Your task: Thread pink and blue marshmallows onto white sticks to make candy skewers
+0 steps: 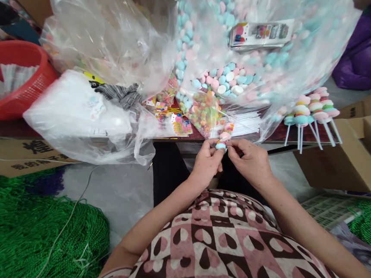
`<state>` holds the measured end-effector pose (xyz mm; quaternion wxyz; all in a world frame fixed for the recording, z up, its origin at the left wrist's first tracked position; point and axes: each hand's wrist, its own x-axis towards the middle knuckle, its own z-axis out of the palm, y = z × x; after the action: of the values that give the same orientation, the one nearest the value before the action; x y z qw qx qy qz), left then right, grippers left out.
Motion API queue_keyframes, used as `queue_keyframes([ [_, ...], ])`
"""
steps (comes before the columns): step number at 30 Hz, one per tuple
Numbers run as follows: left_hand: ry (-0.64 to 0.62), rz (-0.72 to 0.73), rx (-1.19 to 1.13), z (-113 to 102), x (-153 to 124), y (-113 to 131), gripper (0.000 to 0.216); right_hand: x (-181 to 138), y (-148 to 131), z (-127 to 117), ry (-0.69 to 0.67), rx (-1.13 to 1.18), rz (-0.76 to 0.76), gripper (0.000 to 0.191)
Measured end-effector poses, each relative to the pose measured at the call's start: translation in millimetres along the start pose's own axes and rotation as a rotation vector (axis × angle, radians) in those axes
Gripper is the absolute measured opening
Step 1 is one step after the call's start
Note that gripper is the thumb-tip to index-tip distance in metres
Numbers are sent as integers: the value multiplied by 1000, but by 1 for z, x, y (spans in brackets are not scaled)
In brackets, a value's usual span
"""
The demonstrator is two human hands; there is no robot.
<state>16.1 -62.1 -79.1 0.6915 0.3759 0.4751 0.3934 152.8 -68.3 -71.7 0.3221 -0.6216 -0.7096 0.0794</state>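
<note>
Holding stacked candy [225, 137], hands [206, 159] near table edge [278, 137]

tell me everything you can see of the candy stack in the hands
The candy stack is small, layered and soft-looking: pale blue at the near end, pink beyond, with yellow-orange bits between. It tilts away rightward, before a bag of colourful candy. The left hand grips its blue end; the right hand is close beside it, contact unclear.
</note>
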Motion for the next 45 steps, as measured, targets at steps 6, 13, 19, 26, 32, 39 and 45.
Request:
queue_keyframes([
  [6,18,29,12,-1,1,-5,28,-1,-10,2,68,-109,-120,13],
  [13,81,65,-224,-7,5,-3,30,-22,-35,5,-86,72,-165,15],
  [19,15,43,-386,-7,2,5,38,-20,-24,-14,-88,499,307,22],
  [26,-6,-42,-571,3,1,-3,41,-25,-27,10,-312,768,403,27],
  [32,87,185,-70,-7,-2,-3,33,-30,-32,18,-256,1049,549,20],
  [39,208,851,747,-22,4,2,15,-34,-32,7,-285,924,564,39],
  [45,304,1049,999,-23,7,6,12,-35,-28,7,-217,743,464,38],
])
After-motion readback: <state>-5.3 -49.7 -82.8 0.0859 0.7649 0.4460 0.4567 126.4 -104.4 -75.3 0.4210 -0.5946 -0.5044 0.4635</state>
